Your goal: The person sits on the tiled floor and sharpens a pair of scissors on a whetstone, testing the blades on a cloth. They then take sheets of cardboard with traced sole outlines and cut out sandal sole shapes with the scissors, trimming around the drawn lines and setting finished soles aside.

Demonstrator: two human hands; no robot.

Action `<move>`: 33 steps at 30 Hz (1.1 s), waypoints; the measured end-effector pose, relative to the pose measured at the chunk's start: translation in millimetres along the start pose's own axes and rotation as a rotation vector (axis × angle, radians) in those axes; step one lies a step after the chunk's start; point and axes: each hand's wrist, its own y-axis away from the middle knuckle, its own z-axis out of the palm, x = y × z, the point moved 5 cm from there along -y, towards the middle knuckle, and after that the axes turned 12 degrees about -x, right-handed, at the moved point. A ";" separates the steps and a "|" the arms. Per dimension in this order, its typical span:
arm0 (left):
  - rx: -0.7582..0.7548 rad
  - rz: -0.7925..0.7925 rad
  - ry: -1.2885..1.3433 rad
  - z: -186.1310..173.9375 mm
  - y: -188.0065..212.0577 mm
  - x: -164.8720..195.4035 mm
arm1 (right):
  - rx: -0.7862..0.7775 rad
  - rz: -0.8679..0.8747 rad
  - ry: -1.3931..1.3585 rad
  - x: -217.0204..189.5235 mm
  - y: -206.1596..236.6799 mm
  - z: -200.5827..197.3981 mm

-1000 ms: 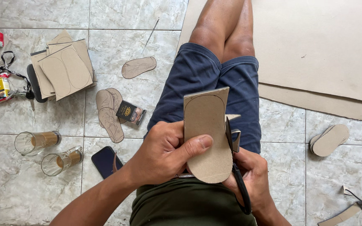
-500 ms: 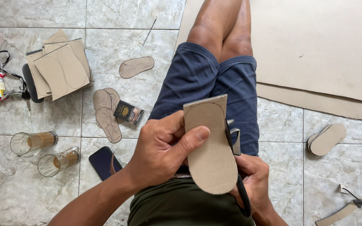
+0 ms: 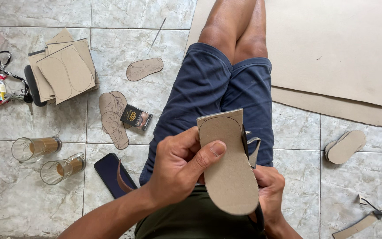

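My left hand point(image 3: 180, 166) grips a brown cardboard piece point(image 3: 228, 163) over my lap. A sole outline is drawn on it; its lower end is cut round and its top is still square. My thumb presses on its face. My right hand point(image 3: 268, 192) sits behind the cardboard, mostly hidden, and holds dark-handled scissors point(image 3: 252, 148) whose blades stick out at the card's right edge. My legs in blue shorts point(image 3: 217, 95) stretch away from me over the tiled floor.
A stack of marked cardboard pieces point(image 3: 63, 73), cut soles point(image 3: 113, 117), a single sole point(image 3: 143, 68) and a small dark box point(image 3: 135, 117) lie to the left. Two glasses point(image 3: 49, 159) and a phone point(image 3: 113, 175) lie nearer. Large cardboard sheets point(image 3: 341, 48) and more soles point(image 3: 345, 146) are on the right.
The cardboard piece has turned slightly and dropped lower in my hands, with the scissors working along its right edge. The view shifted a little.
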 end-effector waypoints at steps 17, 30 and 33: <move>-0.024 -0.006 0.035 -1.0 3.1 -7.2 | -0.049 0.145 -0.224 8.4 2.0 7.9; -0.098 -0.086 -0.018 -7.4 2.3 -3.8 | -0.037 0.224 -0.338 13.1 2.5 11.4; -0.143 -0.116 -0.072 -8.0 2.1 -0.9 | -0.076 0.260 -0.366 16.6 2.8 11.9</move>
